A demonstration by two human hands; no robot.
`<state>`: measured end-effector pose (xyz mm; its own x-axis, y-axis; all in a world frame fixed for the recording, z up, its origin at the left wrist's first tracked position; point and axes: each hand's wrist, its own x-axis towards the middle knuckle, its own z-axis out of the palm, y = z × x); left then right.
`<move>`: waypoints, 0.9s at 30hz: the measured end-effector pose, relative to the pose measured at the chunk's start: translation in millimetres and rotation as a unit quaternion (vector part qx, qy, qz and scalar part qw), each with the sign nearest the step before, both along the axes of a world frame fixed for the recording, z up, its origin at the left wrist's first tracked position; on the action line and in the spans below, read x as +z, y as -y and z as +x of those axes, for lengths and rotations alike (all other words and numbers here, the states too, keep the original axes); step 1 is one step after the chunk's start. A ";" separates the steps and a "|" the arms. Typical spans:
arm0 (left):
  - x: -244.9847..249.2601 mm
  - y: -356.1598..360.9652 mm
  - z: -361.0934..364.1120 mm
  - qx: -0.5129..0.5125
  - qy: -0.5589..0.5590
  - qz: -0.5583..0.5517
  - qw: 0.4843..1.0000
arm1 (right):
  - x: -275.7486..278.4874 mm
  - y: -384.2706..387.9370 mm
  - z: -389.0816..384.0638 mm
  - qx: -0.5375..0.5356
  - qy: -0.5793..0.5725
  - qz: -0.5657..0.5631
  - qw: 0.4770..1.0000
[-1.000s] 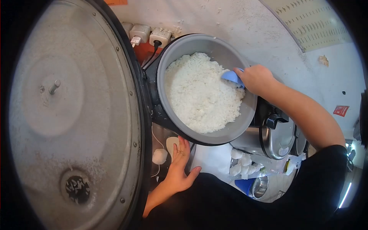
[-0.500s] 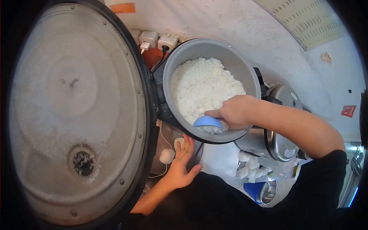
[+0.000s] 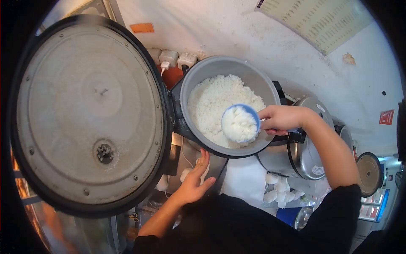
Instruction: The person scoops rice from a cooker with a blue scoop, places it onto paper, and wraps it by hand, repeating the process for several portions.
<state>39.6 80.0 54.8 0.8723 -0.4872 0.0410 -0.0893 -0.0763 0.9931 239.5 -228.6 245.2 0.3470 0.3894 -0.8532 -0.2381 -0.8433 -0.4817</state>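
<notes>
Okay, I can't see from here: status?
Right hand holding scoop, heaped with rice, over pot. Left hand open, beside pot. Lid swung open, clear of scoop.

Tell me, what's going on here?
A person's right hand holds a blue scoop full of rice above an open cooker, which has more rice inside. The cooker's big round lid stands swung open at the left. The left hand is open, its fingertips by the cooker's side.

Printed sheet (image 3: pixel 315 24), orange label (image 3: pixel 142 28), red sticker (image 3: pixel 386 117) on wall (image 3: pixel 203 25); white plugs (image 3: pixel 168 57) near orange label.
</notes>
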 end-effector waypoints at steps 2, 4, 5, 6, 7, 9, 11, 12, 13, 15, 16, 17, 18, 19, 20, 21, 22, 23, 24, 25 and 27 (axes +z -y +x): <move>3.2 -6.4 1.9 -0.026 -0.022 -0.002 0.999 | 6.4 14.6 -21.0 -0.101 0.009 0.059 0.993; 1.9 -3.7 0.9 -0.022 -0.021 -0.010 0.999 | 5.8 21.2 -46.8 -0.202 0.014 0.118 0.972; 0.3 -1.9 -0.3 -0.019 -0.030 -0.017 0.999 | 3.7 21.1 -58.3 -0.256 0.030 0.151 0.954; -1.2 1.3 -0.7 -0.023 -0.025 -0.016 0.999 | 3.4 20.8 -67.0 -0.312 0.045 0.184 0.931; -3.1 6.1 -2.7 -0.002 -0.001 -0.009 1.000 | 4.0 17.1 -72.9 -0.319 0.082 0.182 0.927; -6.6 10.9 -9.3 0.022 0.019 0.002 1.000 | 2.8 7.1 -68.3 -0.276 0.179 0.115 0.937; -8.1 8.4 -5.0 0.018 -0.013 0.000 1.000 | -4.4 -11.1 -52.2 -0.159 0.343 -0.019 0.926; -8.6 8.5 -4.8 0.016 -0.013 0.006 1.000 | -40.2 -5.8 -34.3 -0.083 0.414 -0.030 0.906; -9.0 9.9 -5.3 0.021 -0.012 -0.002 1.000 | -75.8 -1.5 -20.1 -0.007 0.480 -0.041 0.876; -9.0 11.1 -5.9 0.031 -0.009 -0.012 0.999 | -78.6 -33.0 -17.2 0.055 0.413 -0.123 0.901; -10.3 11.5 -6.2 0.033 -0.005 -0.014 0.999 | -79.9 -43.3 -18.4 0.056 0.417 -0.124 0.899; -11.9 11.2 -6.0 0.030 0.000 -0.009 1.000 | -82.2 -53.2 -21.0 0.119 0.389 -0.143 0.902; -12.8 9.4 -5.2 0.027 0.005 -0.003 1.000 | -82.8 -60.5 -24.4 0.180 0.360 -0.161 0.901; -13.0 9.9 -5.4 0.032 0.007 -0.005 0.999 | -80.7 -63.4 -30.6 0.185 0.363 -0.161 0.899; -13.0 12.4 -6.3 0.037 -0.004 -0.009 0.999 | -77.6 -65.6 -37.9 0.216 0.347 -0.121 0.905; -13.1 15.1 -6.8 0.042 -0.015 -0.013 0.999 | -73.7 -69.4 -41.8 0.248 0.329 -0.080 0.908; -14.2 17.3 -10.6 0.048 -0.015 -0.016 0.999 | -68.7 -74.5 -44.1 0.255 0.329 -0.081 0.906; -15.5 20.2 -12.8 0.058 0.004 -0.002 0.998 | -60.9 -79.4 -42.9 0.288 0.332 -0.105 0.892; -15.8 24.3 -10.8 0.068 0.024 0.012 0.997 | -53.7 -82.7 -39.7 0.322 0.335 -0.130 0.876; -15.4 27.2 -10.7 0.076 0.032 0.017 0.996 | -52.7 -88.7 -43.0 0.325 0.336 -0.131 0.874; -22.9 26.7 -12.0 0.069 0.035 0.008 0.997 | -51.6 -97.1 -49.9 0.334 0.332 -0.172 0.865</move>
